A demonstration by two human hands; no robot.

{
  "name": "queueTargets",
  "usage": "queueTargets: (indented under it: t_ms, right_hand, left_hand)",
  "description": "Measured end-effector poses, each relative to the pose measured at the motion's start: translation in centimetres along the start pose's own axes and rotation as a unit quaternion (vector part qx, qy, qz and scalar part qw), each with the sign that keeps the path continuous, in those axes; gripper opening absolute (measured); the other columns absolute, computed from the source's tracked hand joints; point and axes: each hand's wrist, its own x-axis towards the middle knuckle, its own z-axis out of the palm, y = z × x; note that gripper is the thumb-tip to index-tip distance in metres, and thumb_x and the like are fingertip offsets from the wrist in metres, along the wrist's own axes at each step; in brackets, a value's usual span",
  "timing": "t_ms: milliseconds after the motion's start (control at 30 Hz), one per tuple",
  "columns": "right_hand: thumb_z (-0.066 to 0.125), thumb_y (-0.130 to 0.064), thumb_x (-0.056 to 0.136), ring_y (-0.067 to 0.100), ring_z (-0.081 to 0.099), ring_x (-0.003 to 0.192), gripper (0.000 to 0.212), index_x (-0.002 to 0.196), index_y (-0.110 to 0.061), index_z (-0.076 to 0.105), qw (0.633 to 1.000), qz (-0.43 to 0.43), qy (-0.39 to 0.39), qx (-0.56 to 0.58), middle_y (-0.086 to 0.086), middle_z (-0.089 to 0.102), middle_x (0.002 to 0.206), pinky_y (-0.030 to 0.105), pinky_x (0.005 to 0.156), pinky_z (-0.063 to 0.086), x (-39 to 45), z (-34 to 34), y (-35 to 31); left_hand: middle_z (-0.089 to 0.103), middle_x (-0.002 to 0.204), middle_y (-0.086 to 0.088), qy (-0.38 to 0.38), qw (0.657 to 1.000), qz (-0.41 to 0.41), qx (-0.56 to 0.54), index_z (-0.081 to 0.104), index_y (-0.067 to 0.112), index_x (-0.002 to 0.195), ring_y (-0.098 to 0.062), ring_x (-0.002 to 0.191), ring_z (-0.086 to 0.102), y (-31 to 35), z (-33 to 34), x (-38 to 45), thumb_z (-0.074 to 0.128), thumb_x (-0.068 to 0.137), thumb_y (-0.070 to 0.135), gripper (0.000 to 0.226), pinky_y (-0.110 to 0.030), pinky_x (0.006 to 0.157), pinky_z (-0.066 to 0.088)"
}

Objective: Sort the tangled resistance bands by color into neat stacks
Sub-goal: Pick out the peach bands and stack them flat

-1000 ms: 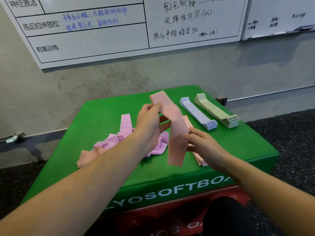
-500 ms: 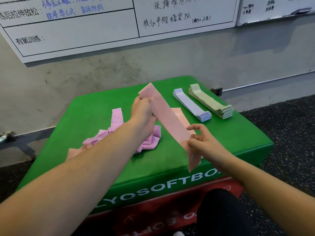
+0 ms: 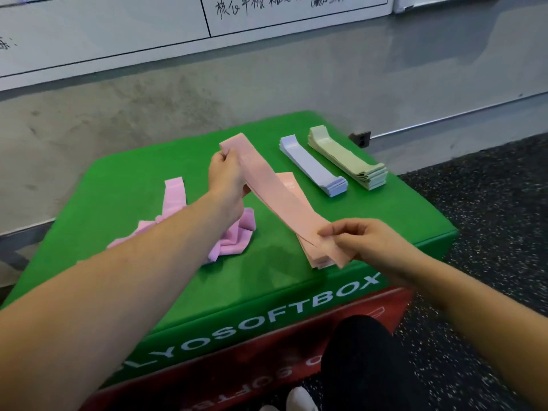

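Observation:
A salmon-pink band is stretched flat between my hands above the green soft box. My left hand grips its far end; my right hand pinches its near end. Directly beneath it lies a stack of salmon-pink bands, partly hidden by the held one. A tangle of lilac-pink bands sits to the left, partly behind my left forearm. A neat stack of pale blue bands and one of pale green bands lie at the back right.
The green box rests on a red box. A concrete wall with whiteboards rises right behind it. Dark speckled floor lies to the right. My knee and a white shoe are at the near edge.
The held band went from hanging folded to stretched flat, lowered over the salmon-pink stack. My right hand slid to its near end.

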Motion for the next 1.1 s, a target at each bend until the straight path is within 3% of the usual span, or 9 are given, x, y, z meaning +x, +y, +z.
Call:
queueTargets:
  t_ms: [100,200,300,333,467,567,700,900,1100]
  right_hand:
    - [0.041,0.019,0.085,0.012,0.069,0.095,0.056,0.088,-0.02,0.081,1.0,0.0,-0.006,-0.008,0.003,0.072,0.114,0.022,0.078,0.056,0.6,-1.0,0.5]
    - [0.033,0.028,0.078,0.012,0.065,0.116,0.074,0.1,-0.026,0.079,0.998,-0.008,-0.066,0.013,0.002,0.065,0.13,0.023,0.097,0.052,1.0,-2.1,0.8]
    - [0.052,0.017,0.088,0.038,0.057,0.124,0.063,0.115,-0.036,0.073,0.991,-0.059,-0.1,-0.07,-0.008,0.066,0.131,0.052,0.109,0.043,1.2,-3.5,1.2]
    - [0.06,0.01,0.089,0.037,0.059,0.121,0.055,0.116,-0.036,0.073,0.987,-0.078,-0.093,-0.1,-0.01,0.068,0.126,0.054,0.109,0.043,1.2,-3.9,1.3]
    - [0.073,-0.017,0.09,0.009,0.062,0.095,0.022,0.106,-0.032,0.075,0.968,-0.181,-0.025,-0.173,-0.008,0.066,0.099,0.022,0.086,0.047,1.7,-4.2,1.6]
    - [0.058,-0.047,0.093,0.011,0.043,0.094,0.027,0.109,-0.036,0.076,0.892,-0.261,0.018,-0.368,-0.014,0.049,0.098,0.023,0.085,0.036,2.3,-4.6,2.8]
    - [0.053,-0.045,0.089,0.012,0.036,0.094,0.03,0.103,-0.034,0.076,0.798,-0.345,0.063,-0.49,-0.008,0.051,0.105,0.034,0.076,0.031,3.3,-4.7,3.7]
    - [0.066,-0.031,0.088,0.015,0.053,0.085,0.017,0.1,-0.025,0.077,0.795,-0.404,0.006,-0.453,-0.009,0.07,0.096,0.038,0.072,0.049,5.0,-3.6,4.7]
    - [0.066,-0.038,0.092,0.012,0.053,0.086,0.017,0.096,-0.027,0.078,0.8,-0.384,-0.041,-0.459,-0.012,0.07,0.096,0.032,0.074,0.045,5.3,-3.7,5.7]
  left_hand:
    - [0.06,0.094,-0.003,-0.008,1.0,0.005,0.016,0.053,0.019,0.105,-0.018,0.084,0.059,-0.4,1.0,0.9,0.041,0.106,0.023,0.012,-0.035,0.074,0.057]
    - [0.062,0.093,-0.002,-0.014,0.999,0.0,0.032,0.054,0.018,0.105,-0.017,0.082,0.062,-0.7,2.1,2.2,0.043,0.106,0.022,0.012,-0.032,0.066,0.057]
    - [0.063,0.09,-0.001,-0.025,0.998,0.0,0.052,0.055,0.018,0.105,-0.017,0.079,0.063,-1.2,3.1,3.3,0.044,0.105,0.02,0.012,-0.029,0.059,0.054]
    - [0.063,0.089,-0.001,-0.032,0.997,-0.002,0.064,0.055,0.018,0.102,-0.016,0.077,0.063,-1.5,3.4,3.6,0.044,0.105,0.021,0.012,-0.028,0.058,0.054]
    - [0.06,0.084,0.004,-0.063,0.992,0.006,0.107,0.053,0.023,0.091,-0.011,0.071,0.06,-2.6,4.6,4.4,0.048,0.104,0.022,0.014,-0.023,0.055,0.051]
    - [0.057,0.084,0.004,-0.071,0.986,0.03,0.145,0.051,0.025,0.088,-0.017,0.079,0.056,-3.4,5.1,5.6,0.052,0.101,0.02,0.014,-0.025,0.06,0.047]
    - [0.059,0.092,0.002,-0.072,0.978,0.047,0.188,0.051,0.025,0.088,-0.018,0.084,0.055,-4.5,5.7,7.1,0.052,0.1,0.015,0.016,-0.026,0.064,0.049]
    - [0.063,0.103,-0.001,-0.06,0.968,0.062,0.235,0.056,0.021,0.103,-0.018,0.09,0.061,-6.1,6.0,9.0,0.058,0.1,0.016,0.006,-0.027,0.067,0.051]
    - [0.063,0.105,0.001,-0.057,0.956,0.069,0.28,0.057,0.02,0.108,-0.016,0.095,0.059,-7.5,6.0,10.1,0.064,0.095,0.014,0.015,-0.028,0.079,0.046]
